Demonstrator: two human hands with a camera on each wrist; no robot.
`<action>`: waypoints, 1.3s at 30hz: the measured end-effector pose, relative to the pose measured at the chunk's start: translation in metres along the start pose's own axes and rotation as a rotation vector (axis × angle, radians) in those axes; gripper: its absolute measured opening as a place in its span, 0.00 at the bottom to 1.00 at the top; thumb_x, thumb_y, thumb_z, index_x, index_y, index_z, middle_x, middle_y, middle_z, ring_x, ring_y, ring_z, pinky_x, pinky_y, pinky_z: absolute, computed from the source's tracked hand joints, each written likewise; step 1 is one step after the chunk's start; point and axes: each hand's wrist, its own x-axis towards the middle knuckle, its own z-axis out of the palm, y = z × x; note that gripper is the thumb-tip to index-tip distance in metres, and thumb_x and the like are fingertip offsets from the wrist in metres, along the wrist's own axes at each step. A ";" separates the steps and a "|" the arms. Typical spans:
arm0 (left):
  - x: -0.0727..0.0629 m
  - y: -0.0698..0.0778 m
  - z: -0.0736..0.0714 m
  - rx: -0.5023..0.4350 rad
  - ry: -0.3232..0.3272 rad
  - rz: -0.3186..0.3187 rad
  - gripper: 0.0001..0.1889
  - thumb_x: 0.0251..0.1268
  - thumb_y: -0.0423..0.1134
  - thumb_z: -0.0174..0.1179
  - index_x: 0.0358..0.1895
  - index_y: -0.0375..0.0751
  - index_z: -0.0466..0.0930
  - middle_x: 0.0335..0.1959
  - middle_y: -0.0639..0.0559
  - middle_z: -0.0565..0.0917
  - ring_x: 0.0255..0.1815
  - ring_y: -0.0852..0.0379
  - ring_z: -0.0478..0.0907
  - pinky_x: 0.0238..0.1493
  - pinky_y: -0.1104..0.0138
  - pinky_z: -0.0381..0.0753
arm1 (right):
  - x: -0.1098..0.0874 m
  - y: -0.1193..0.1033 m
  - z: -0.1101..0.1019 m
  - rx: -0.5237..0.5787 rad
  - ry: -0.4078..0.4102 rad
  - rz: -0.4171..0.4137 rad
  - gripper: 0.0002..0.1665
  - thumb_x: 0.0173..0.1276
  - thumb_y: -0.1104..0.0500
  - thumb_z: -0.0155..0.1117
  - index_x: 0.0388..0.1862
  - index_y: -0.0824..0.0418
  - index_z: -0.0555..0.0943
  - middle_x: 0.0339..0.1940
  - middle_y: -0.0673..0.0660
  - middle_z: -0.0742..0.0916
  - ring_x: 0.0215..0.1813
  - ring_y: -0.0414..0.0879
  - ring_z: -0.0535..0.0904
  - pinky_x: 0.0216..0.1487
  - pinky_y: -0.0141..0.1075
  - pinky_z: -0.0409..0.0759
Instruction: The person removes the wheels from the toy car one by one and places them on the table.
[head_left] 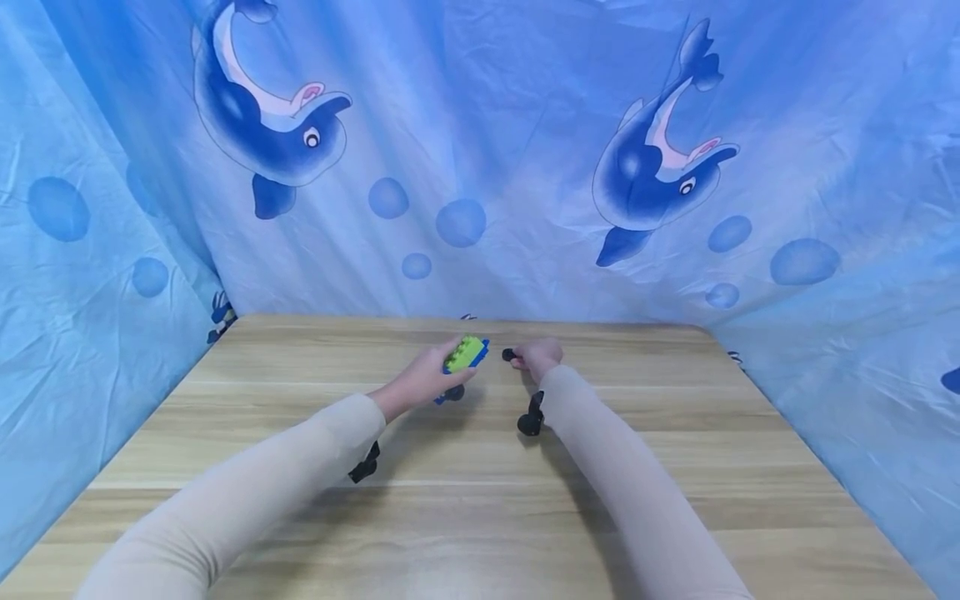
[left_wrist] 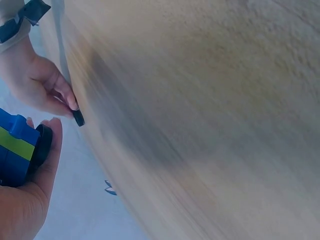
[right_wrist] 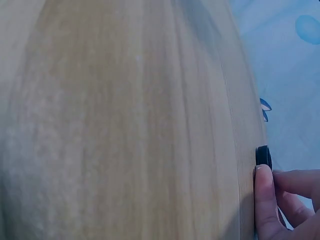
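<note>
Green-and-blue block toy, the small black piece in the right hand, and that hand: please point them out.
Green-and-blue block toy (head_left: 467,354): head view, on its green part.
Small black piece (right_wrist: 263,156): right wrist view, on its exposed end.
Right hand (head_left: 540,357): head view, on its back.

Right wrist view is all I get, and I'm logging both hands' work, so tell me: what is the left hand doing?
Observer: The left hand holds a blue-and-green block build.
Operator: Does that build carry anything like the black piece I see pinched by the right hand?
Observer: Yes, the left wrist view shows a black round part on its side, by the left hand's fingers.
Operator: Is the build touching my black piece?
Observer: No, the head view shows a gap between them.
</note>
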 end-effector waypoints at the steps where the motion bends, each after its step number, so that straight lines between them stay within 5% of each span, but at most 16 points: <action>1: 0.000 0.000 0.000 0.001 -0.001 0.000 0.41 0.68 0.52 0.58 0.78 0.43 0.48 0.47 0.41 0.77 0.33 0.54 0.75 0.30 0.66 0.78 | 0.000 0.000 0.001 0.004 0.002 0.002 0.24 0.62 0.68 0.67 0.56 0.74 0.75 0.37 0.67 0.88 0.19 0.41 0.84 0.30 0.29 0.83; 14: 0.000 0.002 0.002 -0.002 -0.026 0.020 0.39 0.70 0.53 0.55 0.78 0.45 0.47 0.52 0.41 0.76 0.39 0.53 0.74 0.36 0.66 0.77 | -0.002 0.002 -0.005 0.024 -0.042 0.002 0.22 0.62 0.67 0.65 0.56 0.72 0.76 0.44 0.66 0.87 0.23 0.39 0.84 0.39 0.30 0.84; 24: -0.005 -0.001 0.000 -0.077 -0.107 0.020 0.37 0.76 0.55 0.45 0.79 0.51 0.39 0.66 0.38 0.69 0.57 0.46 0.73 0.58 0.51 0.74 | -0.022 0.002 -0.015 0.053 -0.227 -0.018 0.27 0.66 0.67 0.61 0.64 0.72 0.70 0.58 0.67 0.81 0.58 0.55 0.81 0.59 0.39 0.79; 39: 0.006 -0.007 0.002 -0.132 -0.077 -0.014 0.40 0.73 0.57 0.47 0.79 0.47 0.40 0.73 0.39 0.61 0.69 0.40 0.64 0.70 0.46 0.61 | -0.059 -0.007 -0.029 -0.013 -0.449 -0.115 0.25 0.71 0.64 0.55 0.64 0.75 0.69 0.62 0.74 0.76 0.63 0.61 0.76 0.65 0.44 0.74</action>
